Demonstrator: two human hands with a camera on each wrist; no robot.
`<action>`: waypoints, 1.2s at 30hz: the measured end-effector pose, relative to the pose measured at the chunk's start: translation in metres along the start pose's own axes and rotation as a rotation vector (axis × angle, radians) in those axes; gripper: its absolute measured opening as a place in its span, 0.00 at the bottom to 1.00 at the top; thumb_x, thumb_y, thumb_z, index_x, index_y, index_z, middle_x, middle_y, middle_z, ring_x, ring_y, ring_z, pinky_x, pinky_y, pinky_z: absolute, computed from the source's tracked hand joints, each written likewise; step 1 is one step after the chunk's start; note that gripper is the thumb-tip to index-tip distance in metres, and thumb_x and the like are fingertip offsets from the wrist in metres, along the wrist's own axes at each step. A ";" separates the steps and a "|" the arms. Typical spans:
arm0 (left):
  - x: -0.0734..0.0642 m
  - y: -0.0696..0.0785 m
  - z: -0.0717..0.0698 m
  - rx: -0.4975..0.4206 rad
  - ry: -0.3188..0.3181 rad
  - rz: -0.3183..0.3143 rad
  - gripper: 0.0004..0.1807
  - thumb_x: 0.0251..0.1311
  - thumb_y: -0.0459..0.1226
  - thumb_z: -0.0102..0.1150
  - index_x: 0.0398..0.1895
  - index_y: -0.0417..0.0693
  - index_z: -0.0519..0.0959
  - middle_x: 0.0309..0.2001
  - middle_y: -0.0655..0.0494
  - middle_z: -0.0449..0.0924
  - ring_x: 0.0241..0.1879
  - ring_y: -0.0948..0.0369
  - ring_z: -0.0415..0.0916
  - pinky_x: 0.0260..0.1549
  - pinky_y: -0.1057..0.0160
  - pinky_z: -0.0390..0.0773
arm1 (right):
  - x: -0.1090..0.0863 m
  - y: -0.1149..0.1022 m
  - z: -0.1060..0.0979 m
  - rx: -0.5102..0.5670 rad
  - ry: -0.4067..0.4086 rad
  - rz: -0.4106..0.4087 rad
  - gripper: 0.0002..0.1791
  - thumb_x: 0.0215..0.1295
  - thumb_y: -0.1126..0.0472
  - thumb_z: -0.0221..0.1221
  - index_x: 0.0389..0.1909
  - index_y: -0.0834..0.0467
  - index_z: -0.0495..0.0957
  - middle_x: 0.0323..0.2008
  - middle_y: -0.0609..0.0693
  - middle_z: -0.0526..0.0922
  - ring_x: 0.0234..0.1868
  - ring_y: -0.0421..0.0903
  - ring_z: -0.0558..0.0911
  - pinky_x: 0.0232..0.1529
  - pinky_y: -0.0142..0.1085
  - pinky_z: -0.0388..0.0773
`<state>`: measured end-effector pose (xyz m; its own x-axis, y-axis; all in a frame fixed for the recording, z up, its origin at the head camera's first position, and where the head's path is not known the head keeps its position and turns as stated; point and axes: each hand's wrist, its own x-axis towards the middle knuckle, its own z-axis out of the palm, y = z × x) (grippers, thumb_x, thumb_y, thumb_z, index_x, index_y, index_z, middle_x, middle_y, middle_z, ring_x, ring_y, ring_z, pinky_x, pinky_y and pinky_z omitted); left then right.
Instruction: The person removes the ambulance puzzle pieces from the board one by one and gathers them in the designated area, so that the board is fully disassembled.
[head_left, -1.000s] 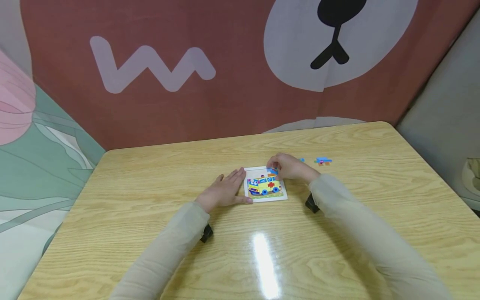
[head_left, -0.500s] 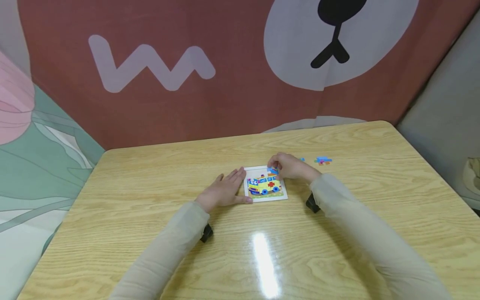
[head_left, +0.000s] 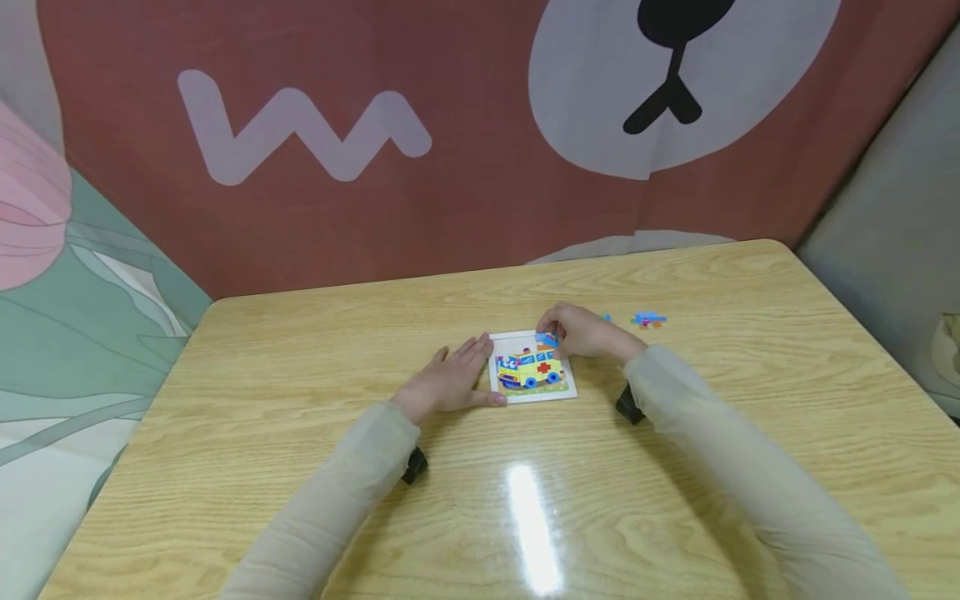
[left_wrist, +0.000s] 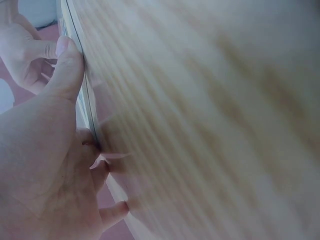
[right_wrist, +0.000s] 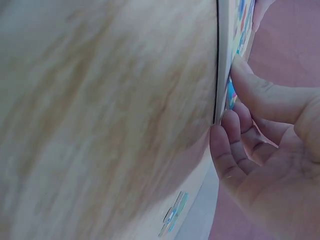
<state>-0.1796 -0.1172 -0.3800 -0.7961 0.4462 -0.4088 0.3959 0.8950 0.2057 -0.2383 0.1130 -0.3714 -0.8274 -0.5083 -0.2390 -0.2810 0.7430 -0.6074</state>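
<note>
A small square jigsaw puzzle in a white frame (head_left: 536,398) lies mid-table, its picture a yellow ambulance (head_left: 534,369). White backing shows at its upper left. My left hand (head_left: 448,382) rests along the frame's left side, fingers spread straight and thumb at the near left corner. At the upper right corner, the curled fingers and thumb of my right hand (head_left: 581,332) pinch a blue puzzle piece (head_left: 547,340), partly hidden by the fingers. In the right wrist view, the thumb (right_wrist: 245,75) touches the puzzle's face while other fingertips meet the frame edge.
Loose blue and orange puzzle pieces (head_left: 648,320) lie right of the frame, and another blue piece (head_left: 606,317) shows just behind my right hand. The wooden table (head_left: 337,333) ends at a red printed cloth (head_left: 480,208).
Both hands stay almost where they were. The blue piece under the right fingers shifts very slightly within the frame's upper right corner.
</note>
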 end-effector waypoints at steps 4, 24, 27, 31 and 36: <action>0.000 0.000 -0.001 0.008 0.000 0.002 0.53 0.60 0.66 0.44 0.77 0.48 0.36 0.78 0.54 0.29 0.78 0.57 0.32 0.74 0.44 0.40 | 0.000 0.004 0.000 0.007 0.000 -0.029 0.21 0.57 0.72 0.63 0.53 0.66 0.74 0.46 0.60 0.73 0.44 0.50 0.71 0.49 0.41 0.72; -0.001 0.001 -0.001 -0.016 -0.001 -0.007 0.52 0.61 0.65 0.46 0.77 0.49 0.37 0.78 0.55 0.31 0.78 0.57 0.33 0.75 0.44 0.41 | -0.003 0.007 0.000 0.001 0.016 -0.121 0.18 0.57 0.72 0.63 0.47 0.61 0.72 0.37 0.58 0.71 0.35 0.48 0.71 0.37 0.35 0.69; -0.001 0.001 0.000 -0.017 -0.002 -0.010 0.52 0.61 0.66 0.45 0.77 0.49 0.36 0.78 0.55 0.31 0.78 0.56 0.33 0.75 0.44 0.41 | -0.004 0.006 0.001 0.018 0.023 -0.115 0.18 0.56 0.73 0.63 0.48 0.61 0.73 0.36 0.57 0.72 0.34 0.47 0.72 0.37 0.35 0.70; -0.001 0.000 0.001 -0.022 0.001 -0.009 0.53 0.60 0.66 0.46 0.77 0.49 0.37 0.78 0.55 0.31 0.78 0.56 0.33 0.74 0.44 0.40 | -0.005 0.008 0.000 0.073 0.022 -0.098 0.19 0.57 0.72 0.63 0.50 0.62 0.75 0.37 0.56 0.74 0.35 0.47 0.73 0.37 0.34 0.71; -0.001 0.000 0.000 -0.017 0.006 -0.004 0.53 0.60 0.66 0.46 0.77 0.49 0.36 0.78 0.55 0.30 0.78 0.56 0.33 0.75 0.45 0.40 | -0.006 0.013 -0.005 0.221 0.051 -0.031 0.18 0.61 0.68 0.61 0.52 0.65 0.75 0.37 0.54 0.77 0.39 0.46 0.74 0.38 0.32 0.72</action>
<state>-0.1788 -0.1170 -0.3799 -0.8007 0.4423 -0.4040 0.3848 0.8967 0.2189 -0.2392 0.1282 -0.3743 -0.8451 -0.5024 -0.1828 -0.1979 0.6115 -0.7661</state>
